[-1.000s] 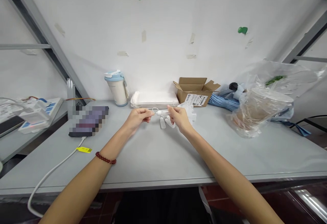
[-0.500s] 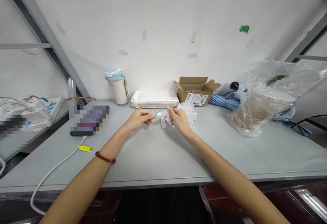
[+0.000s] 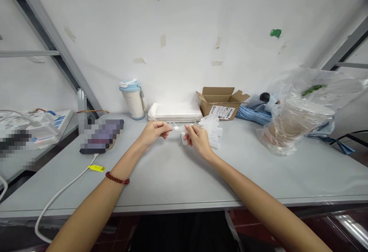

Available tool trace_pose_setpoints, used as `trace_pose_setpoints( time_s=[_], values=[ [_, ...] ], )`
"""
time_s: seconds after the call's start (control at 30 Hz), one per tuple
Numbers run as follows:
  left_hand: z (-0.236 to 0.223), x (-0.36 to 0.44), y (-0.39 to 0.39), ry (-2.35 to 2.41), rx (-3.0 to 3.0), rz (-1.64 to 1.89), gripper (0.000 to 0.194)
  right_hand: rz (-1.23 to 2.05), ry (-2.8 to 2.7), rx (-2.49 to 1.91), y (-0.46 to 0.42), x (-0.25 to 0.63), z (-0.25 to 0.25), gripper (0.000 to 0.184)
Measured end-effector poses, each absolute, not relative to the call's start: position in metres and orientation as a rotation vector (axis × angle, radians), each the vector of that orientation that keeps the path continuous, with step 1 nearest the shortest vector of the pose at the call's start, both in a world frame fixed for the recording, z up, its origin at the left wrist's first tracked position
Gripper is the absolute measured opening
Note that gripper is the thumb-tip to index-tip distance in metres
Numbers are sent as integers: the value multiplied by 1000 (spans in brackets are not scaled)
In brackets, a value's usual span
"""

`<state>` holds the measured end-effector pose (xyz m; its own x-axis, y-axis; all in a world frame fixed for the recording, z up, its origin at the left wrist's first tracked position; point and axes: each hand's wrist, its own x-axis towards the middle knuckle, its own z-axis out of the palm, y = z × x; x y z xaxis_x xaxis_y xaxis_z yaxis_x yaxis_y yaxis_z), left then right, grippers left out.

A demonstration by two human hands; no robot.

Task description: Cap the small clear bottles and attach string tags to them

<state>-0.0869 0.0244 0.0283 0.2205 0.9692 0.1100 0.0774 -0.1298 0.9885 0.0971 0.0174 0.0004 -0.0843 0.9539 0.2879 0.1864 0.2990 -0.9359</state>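
Observation:
My left hand (image 3: 155,132) is closed in a pinch above the tabletop, its fingertips at one end of a thin white cord. My right hand (image 3: 197,139) pinches a small white piece (image 3: 176,128) with a narrow tip that points at my left hand. What exact kind of piece this is cannot be made out. Beside and behind my right hand lies a loose pile of translucent white strip-like pieces (image 3: 213,131), partly hidden by the fingers. A stack of flat white packs (image 3: 178,111) lies just beyond both hands.
An open cardboard box (image 3: 220,104) stands at the back, by blue fabric (image 3: 254,114). Right of it is a plastic-wrapped cup (image 3: 299,123). To the left are a tumbler (image 3: 133,100), a phone (image 3: 103,136) with a white cable (image 3: 64,189), and a power strip (image 3: 48,127).
My right hand has moved slightly left and down, covering more of the loose pieces under it. My left hand has shifted a little left. The cord's loop looks flatter.

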Motion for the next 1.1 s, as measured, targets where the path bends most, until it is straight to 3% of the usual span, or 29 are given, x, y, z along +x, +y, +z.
trace_pose_setpoints(
  time_s=[0.3,0.6,0.73,0.83,1.1],
  values=[
    [20,-103,41,1361,1166,1345,23,441,-1937,-1389,18,97,3,38],
    [-8,-119,68,1574,1090,1248,13,-86,-2467,-1678,11,90,3,27],
    [-8,-119,68,1593,1093,1237,8,-104,-2476,-1731,8,87,3,32],
    [-6,-113,64,1610,1096,1283,15,-59,-2452,-1706,8,87,2,27],
    [8,-88,43,1417,1340,1130,19,445,-1902,-1361,23,99,7,21]
  ],
)
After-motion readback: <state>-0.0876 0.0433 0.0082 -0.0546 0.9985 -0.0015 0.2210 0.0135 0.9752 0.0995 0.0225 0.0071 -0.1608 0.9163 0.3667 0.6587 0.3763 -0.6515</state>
